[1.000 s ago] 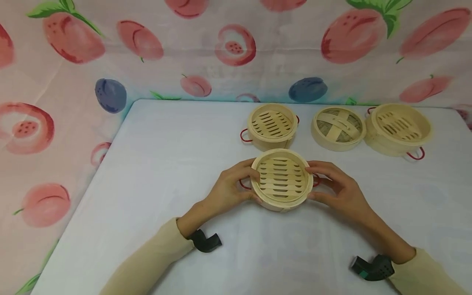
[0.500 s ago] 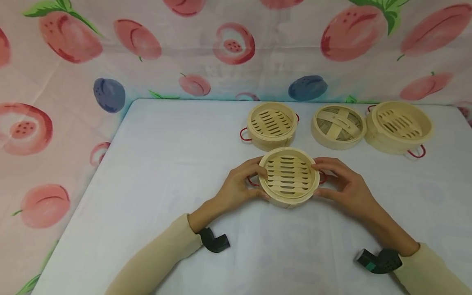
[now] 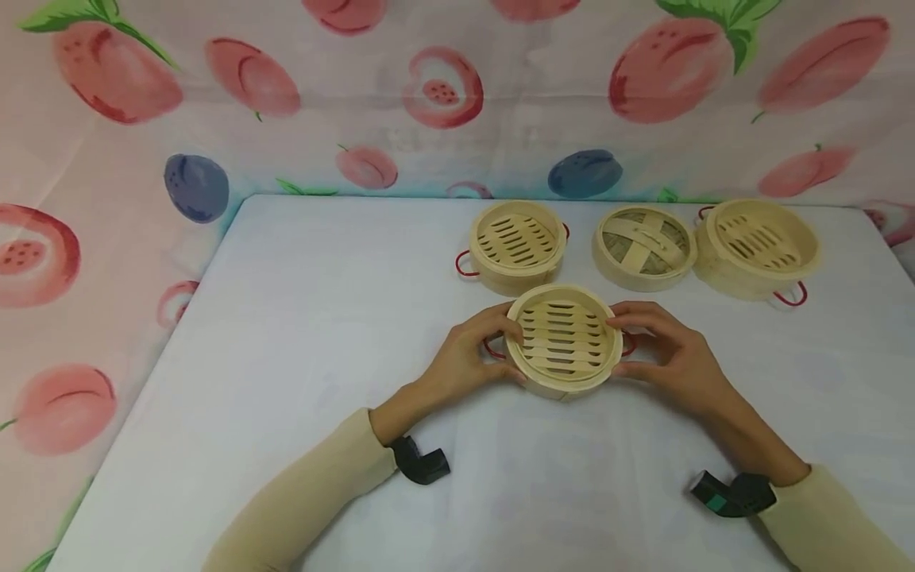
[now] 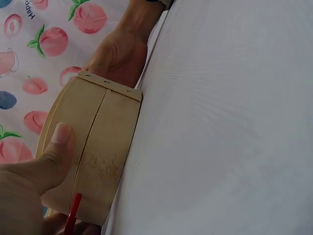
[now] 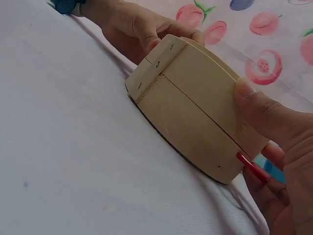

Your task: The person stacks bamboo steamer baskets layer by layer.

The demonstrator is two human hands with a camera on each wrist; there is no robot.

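Note:
Both hands hold a small round bamboo steamer basket with a slatted bottom, in the middle of the head view. My left hand grips its left rim, fingers over the edge and thumb at the near side. On the opposite side my right hand pinches the rim between fingers and thumb. A red handle sticks out on each side of the basket. In the left wrist view the thumb presses the pale wall. The right wrist view shows the basket's stapled seam and its underside close over the white cloth.
Behind the held basket stands another steamer basket with red handles. To its right are a woven bamboo lid and a taller steamer basket. A white cloth covers the table, and a fruit-print curtain hangs at the back and left.
Both hands have carried the steamer basket a little to the right and slightly away, keeping their grip. The view has shifted slightly; the other baskets and the lid stay in place.

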